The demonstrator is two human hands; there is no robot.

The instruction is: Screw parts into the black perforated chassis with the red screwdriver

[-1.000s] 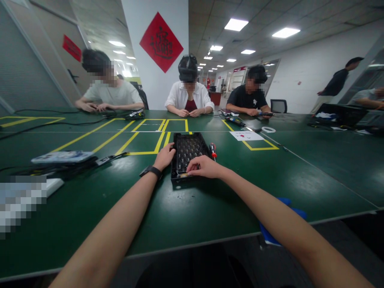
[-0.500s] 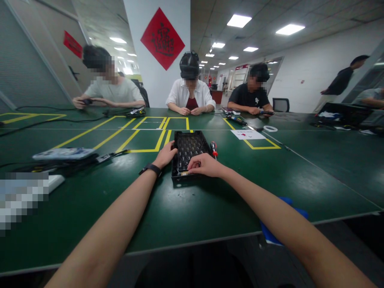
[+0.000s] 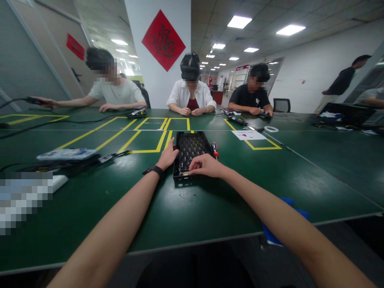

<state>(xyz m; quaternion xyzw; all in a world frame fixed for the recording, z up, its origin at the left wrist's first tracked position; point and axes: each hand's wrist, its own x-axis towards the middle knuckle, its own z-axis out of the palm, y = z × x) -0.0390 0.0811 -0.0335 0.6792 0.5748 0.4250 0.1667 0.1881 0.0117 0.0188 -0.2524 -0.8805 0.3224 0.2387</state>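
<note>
A shallow black case lies on the green table, its inside lined with rows of small pale or shiny pieces. Along its left wall, my left hand grips the edge, thumb at the rim and fingers along the outer side. My right hand is over the near end of the case with thumb and fingers pinched together. What it pinches is too small to make out. A small whitish-yellow piece shows beneath those fingertips. A red-and-clear-handled screwdriver lies close by the case's right side.
Cables and a pale flat object lie to the left. A printed paper sheet and a white ring are on the right. Blue gloves or cloth hang at the front edge. Several people sit across the table.
The person at the far left has stretched an arm leftward with a dark handheld object. My hands and the case have barely moved; the view has shifted slightly.
</note>
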